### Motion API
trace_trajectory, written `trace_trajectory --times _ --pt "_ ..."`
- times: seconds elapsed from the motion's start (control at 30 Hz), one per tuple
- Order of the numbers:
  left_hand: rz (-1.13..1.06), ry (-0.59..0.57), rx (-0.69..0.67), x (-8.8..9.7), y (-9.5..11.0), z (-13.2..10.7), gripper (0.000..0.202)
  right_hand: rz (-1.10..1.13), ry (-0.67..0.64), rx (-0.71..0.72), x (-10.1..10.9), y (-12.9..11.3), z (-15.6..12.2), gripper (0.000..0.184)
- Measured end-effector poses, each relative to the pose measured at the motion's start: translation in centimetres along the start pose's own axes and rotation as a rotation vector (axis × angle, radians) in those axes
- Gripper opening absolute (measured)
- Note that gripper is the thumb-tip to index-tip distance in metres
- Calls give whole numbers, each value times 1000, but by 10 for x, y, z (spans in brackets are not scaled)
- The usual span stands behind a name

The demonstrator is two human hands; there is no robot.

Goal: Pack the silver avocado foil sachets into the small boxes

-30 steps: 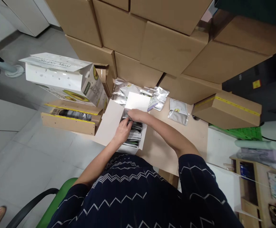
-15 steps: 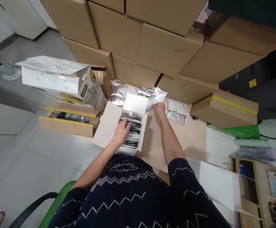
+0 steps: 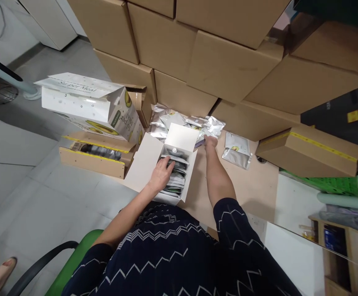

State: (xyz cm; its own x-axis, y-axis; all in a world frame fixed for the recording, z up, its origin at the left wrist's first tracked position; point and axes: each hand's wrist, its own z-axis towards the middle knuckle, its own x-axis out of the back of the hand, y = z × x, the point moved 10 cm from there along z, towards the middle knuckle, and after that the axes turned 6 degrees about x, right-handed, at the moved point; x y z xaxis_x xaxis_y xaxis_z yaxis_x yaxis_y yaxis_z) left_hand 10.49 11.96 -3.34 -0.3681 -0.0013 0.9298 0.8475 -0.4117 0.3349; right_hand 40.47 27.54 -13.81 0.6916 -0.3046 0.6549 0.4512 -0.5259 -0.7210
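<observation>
An open white box (image 3: 146, 162) stands on the brown table in front of me, with several flat pouches (image 3: 176, 181) packed upright inside. My left hand (image 3: 161, 174) rests on those pouches, fingers spread. My right hand (image 3: 210, 141) reaches past the box's far flap to a heap of silver pouches (image 3: 194, 124). Its fingers are curled on one pouch at the heap's near edge.
A printed white carton (image 3: 89, 107) lies open on a flat cardboard box (image 3: 94, 155) at the left. Another silver pouch (image 3: 237, 148) lies to the right. Stacked cardboard boxes (image 3: 222, 61) wall the back. A taped box (image 3: 311, 150) sits at the right.
My right hand left the white box and reached forward to the silver pouches. My left hand stayed on the packed pouches. The view shifted slightly.
</observation>
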Motion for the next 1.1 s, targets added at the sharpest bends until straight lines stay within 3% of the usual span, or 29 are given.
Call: trace_trajectory --times 0.13,0.27,0.53,0.63,0.77,0.83,0.9,1.0,1.1 --pt "-5 4 8 0 -1 1 48 328 -2 -155 -3 21 -5 14" --pt "26 -15 1 2 1 2 49 591 19 -221 4 38 -22 17" --pt "59 -25 46 13 7 4 50 880 -22 -344 26 124 -98 9" --pt "60 -42 58 12 8 5 51 978 -80 -394 20 137 -118 22" --pt "37 -49 36 10 7 7 55 880 -176 -425 15 123 -124 28" --pt "32 -59 24 10 8 9 62 782 -186 -353 26 103 -121 30" --pt "35 -87 2 9 10 12 71 670 -132 -159 54 72 -116 33" --pt "59 -141 -15 5 13 18 85 572 50 177 112 16 -121 39" --pt "75 -178 -4 2 13 22 91 702 147 369 153 -31 -138 42"
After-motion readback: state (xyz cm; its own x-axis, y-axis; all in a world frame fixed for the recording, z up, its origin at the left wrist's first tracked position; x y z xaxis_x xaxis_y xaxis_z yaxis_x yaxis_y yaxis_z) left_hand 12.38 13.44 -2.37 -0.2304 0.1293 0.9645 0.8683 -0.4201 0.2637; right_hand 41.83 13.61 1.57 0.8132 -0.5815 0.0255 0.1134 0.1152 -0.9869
